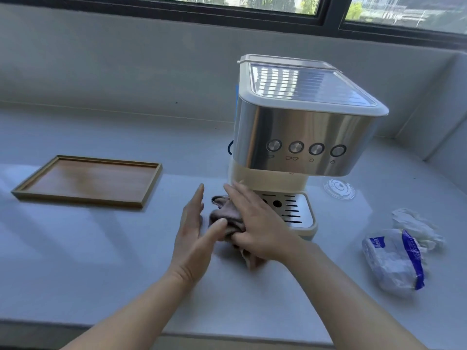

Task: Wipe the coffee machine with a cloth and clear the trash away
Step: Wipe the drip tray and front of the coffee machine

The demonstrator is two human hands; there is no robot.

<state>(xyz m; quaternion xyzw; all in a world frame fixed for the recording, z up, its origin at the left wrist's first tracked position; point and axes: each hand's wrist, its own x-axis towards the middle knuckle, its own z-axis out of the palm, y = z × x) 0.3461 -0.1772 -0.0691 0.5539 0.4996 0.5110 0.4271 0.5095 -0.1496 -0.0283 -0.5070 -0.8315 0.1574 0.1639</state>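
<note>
A cream and steel coffee machine (298,137) stands on the white counter, its drip tray (302,215) facing me. A grey-brown cloth (223,215) lies bunched on the counter by the machine's left front corner. My right hand (255,223) presses flat on the cloth, fingers spread, thumb tucked under a fold. My left hand (193,238) stands on edge just left of the cloth, fingers apart, its thumb touching the cloth. To the right lie a crumpled blue and white plastic wrapper (394,258), a crumpled white tissue (417,226) and a clear plastic lid (340,189).
An empty wooden tray (149,192) sits on the counter at the left. A grey wall and window frame run behind the machine. The counter's front edge (227,335) is close to me; a side wall closes the right end.
</note>
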